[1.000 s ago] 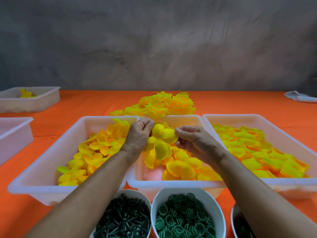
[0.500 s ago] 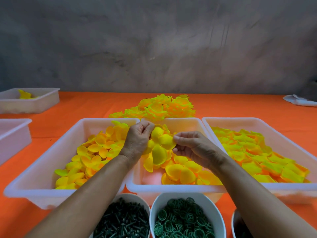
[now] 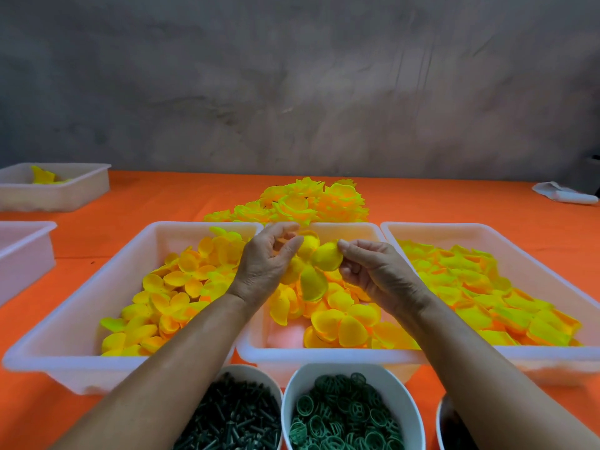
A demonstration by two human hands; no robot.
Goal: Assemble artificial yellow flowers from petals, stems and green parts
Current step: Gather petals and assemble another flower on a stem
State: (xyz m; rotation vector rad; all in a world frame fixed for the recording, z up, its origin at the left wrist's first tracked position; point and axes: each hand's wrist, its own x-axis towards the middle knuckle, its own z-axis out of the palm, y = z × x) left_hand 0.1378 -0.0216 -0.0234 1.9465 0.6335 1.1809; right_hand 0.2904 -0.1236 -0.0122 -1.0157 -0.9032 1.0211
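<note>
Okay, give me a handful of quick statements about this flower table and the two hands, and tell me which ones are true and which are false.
1. Both hands hold one yellow petal piece above the middle tray. True.
2. The right hand rests in the bowl of green rings. False: it pinches a petal.
3. Finished flowers lie piled on the orange cloth behind the trays. True.
4. The left tray holds dark stems. False: it holds yellow petals.
5. The left hand hangs idle. False: it grips the petal piece.

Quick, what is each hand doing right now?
Left hand: pinches the yellow petal piece near its middle.
Right hand: pinches one petal of the same piece.
</note>
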